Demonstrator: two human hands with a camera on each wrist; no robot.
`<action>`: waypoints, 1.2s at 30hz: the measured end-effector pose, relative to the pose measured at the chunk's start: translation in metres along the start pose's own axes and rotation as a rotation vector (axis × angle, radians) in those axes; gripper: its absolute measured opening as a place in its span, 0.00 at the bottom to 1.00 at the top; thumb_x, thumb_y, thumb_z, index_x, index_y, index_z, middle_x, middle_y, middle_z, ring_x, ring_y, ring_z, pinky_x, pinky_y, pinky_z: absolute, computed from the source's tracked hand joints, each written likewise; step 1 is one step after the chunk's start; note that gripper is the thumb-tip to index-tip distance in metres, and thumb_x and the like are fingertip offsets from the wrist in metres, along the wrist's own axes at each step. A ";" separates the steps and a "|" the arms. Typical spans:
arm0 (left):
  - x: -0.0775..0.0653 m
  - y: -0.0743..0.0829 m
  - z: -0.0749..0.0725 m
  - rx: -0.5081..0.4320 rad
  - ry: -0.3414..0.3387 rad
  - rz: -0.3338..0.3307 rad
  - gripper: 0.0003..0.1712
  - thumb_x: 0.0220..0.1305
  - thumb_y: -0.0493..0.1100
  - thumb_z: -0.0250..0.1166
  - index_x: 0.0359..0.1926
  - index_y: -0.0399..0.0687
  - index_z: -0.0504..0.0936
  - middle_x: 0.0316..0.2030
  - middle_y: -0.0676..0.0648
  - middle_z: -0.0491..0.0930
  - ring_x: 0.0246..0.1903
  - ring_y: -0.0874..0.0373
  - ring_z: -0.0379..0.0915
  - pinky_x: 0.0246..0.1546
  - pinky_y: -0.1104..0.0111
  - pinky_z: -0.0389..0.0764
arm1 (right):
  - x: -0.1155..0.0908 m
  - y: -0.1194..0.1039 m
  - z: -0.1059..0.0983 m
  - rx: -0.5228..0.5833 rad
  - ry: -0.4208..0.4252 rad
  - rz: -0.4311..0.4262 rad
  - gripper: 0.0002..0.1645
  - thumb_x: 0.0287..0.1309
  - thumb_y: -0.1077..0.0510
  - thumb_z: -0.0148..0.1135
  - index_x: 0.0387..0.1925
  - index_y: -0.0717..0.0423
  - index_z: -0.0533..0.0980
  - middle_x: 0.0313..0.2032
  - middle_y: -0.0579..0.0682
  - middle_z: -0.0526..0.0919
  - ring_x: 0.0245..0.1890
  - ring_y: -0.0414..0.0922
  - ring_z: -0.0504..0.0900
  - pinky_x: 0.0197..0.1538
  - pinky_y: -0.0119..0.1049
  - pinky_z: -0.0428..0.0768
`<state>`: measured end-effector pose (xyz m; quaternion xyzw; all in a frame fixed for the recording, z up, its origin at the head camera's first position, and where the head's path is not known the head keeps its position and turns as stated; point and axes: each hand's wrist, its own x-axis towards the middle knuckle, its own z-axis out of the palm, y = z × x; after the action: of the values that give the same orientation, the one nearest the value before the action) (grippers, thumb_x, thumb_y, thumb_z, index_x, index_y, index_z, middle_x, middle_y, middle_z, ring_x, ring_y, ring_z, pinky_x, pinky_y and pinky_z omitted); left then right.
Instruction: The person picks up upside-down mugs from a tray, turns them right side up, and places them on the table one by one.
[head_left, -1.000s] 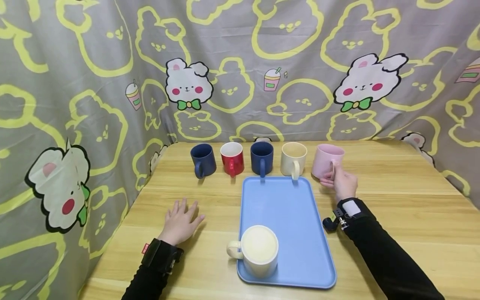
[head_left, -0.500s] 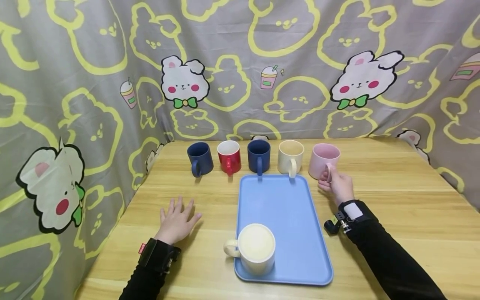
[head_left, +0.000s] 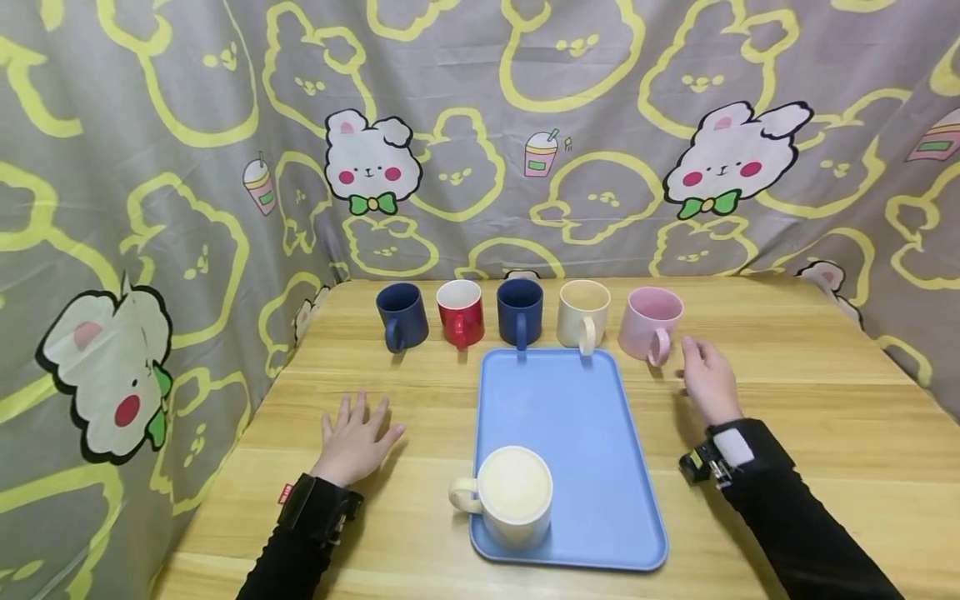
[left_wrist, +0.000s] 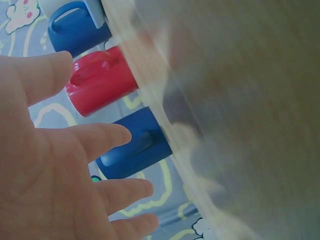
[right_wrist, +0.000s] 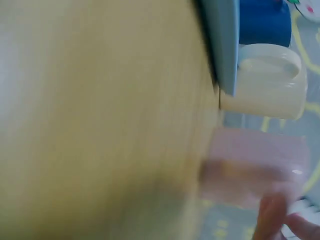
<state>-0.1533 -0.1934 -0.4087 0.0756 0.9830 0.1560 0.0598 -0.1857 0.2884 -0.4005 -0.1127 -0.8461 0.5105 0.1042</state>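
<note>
A pink mug (head_left: 650, 322) stands upright at the right end of a row of mugs on the wooden table (head_left: 810, 417). My right hand (head_left: 707, 379) lies just right of it, fingers relaxed, holding nothing; the right wrist view shows the pink mug (right_wrist: 255, 165) blurred. My left hand (head_left: 356, 437) rests flat on the table left of a blue tray (head_left: 577, 417), fingers spread (left_wrist: 100, 142). A cream mug (head_left: 512, 495) stands on the tray's near left corner, handle pointing left.
The row behind the tray holds a navy mug (head_left: 402, 315), a red mug (head_left: 460, 312), a second navy mug (head_left: 520, 311) and a cream mug (head_left: 582, 312). A patterned curtain (head_left: 525, 125) closes off the back and both sides of the table.
My right hand has let go of the pink mug's handle and drawn back to the right. The pink mug stays in the row. My left hand has not moved.
</note>
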 end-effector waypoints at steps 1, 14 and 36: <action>0.000 0.000 0.001 0.001 0.000 0.003 0.38 0.74 0.59 0.48 0.73 0.40 0.57 0.71 0.26 0.42 0.70 0.28 0.28 0.61 0.31 0.29 | -0.006 0.001 -0.004 -0.100 0.028 -0.063 0.39 0.75 0.44 0.33 0.68 0.74 0.56 0.62 0.76 0.61 0.54 0.65 0.72 0.55 0.57 0.73; -0.004 0.003 -0.002 0.028 0.023 0.036 0.38 0.73 0.58 0.49 0.73 0.39 0.58 0.72 0.26 0.42 0.70 0.27 0.29 0.61 0.31 0.30 | -0.068 0.027 -0.014 -0.879 -0.131 -0.501 0.36 0.68 0.46 0.53 0.68 0.63 0.61 0.69 0.76 0.48 0.68 0.74 0.43 0.60 0.76 0.38; -0.033 0.065 0.032 -0.469 -0.330 0.446 0.08 0.60 0.43 0.70 0.33 0.49 0.78 0.24 0.59 0.72 0.24 0.69 0.65 0.26 0.74 0.69 | -0.074 0.026 -0.017 -0.805 -0.252 -0.350 0.42 0.72 0.36 0.38 0.72 0.64 0.55 0.70 0.78 0.38 0.70 0.72 0.35 0.60 0.76 0.35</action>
<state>-0.1082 -0.1284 -0.4151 0.2965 0.8569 0.3724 0.1978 -0.1085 0.2924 -0.4198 0.0634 -0.9895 0.1254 0.0333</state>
